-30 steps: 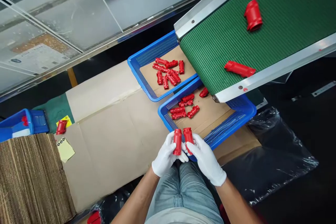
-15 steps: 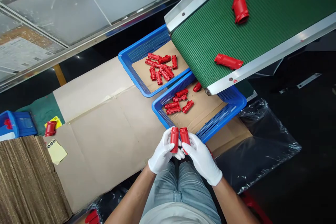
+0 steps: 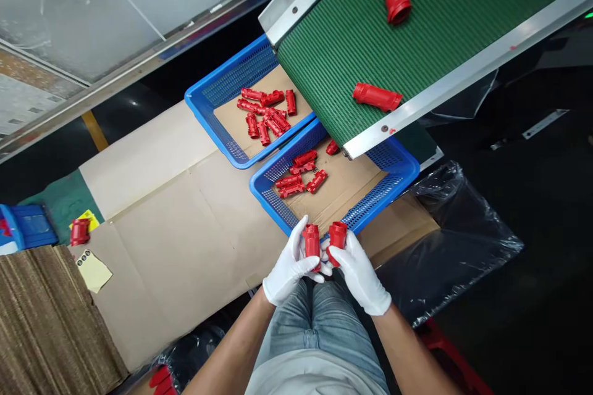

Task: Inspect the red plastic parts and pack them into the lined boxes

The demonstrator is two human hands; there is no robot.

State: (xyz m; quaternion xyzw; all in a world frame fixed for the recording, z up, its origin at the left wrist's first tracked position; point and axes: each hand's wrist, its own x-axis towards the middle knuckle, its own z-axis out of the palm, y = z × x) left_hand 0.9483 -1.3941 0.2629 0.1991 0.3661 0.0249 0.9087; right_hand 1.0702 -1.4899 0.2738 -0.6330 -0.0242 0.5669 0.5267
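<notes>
Bright, even overhead light fills the room, and shadows stay soft and short under the blue baskets (image 3: pixel 259 185). Pale glare smears the glass panels (image 3: pixel 69 18) at ten o'clock. Focus is crisp at centre; toward four o'clock everything sinks into darkness, edges slightly stretched.

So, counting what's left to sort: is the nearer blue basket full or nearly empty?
Nearly empty. The nearer blue basket holds only a handful of red parts in one cluster, with bare cardboard lining showing across most of its floor.
</notes>
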